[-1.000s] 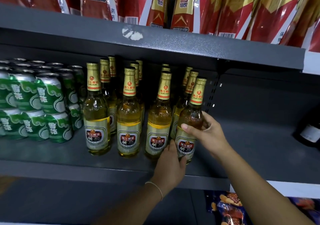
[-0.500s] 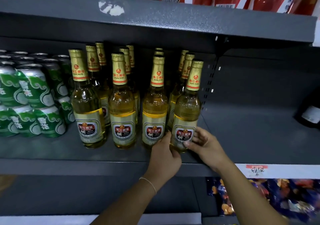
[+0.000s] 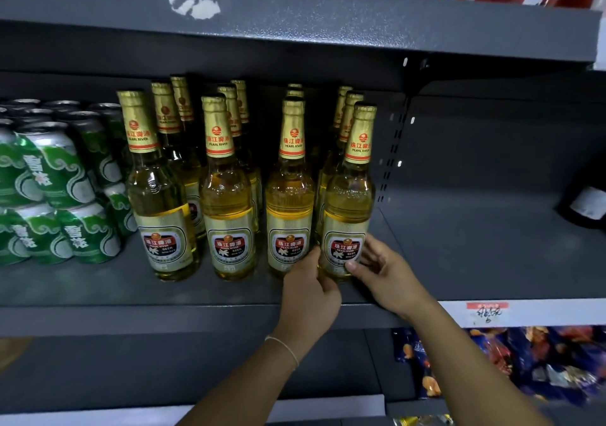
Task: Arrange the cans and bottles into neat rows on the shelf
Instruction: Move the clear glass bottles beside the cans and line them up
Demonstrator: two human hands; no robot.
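Grip: left hand (image 3: 310,289) and right hand (image 3: 383,269) cupped around the base of the rightmost front bottle (image 3: 347,209), fingers curled against the glass from both sides, thumb of the right on the label's lower corner.
Purpose: likely squaring the label forward and nudging the bottle level with its row.
Bottle: upright, near the front edge of the shelf (image 3: 196,294), at the right end of the front row.
Row: three more front bottles (image 3: 226,196) to its left, labels facing out, further bottles lined up behind toward the back wall.
Cans: green cans (image 3: 59,196) stacked two high at the shelf's left end, just beside the bottles.
Right end: dark bottle (image 3: 587,202) standing apart.
Status: rows look nearly tidy.
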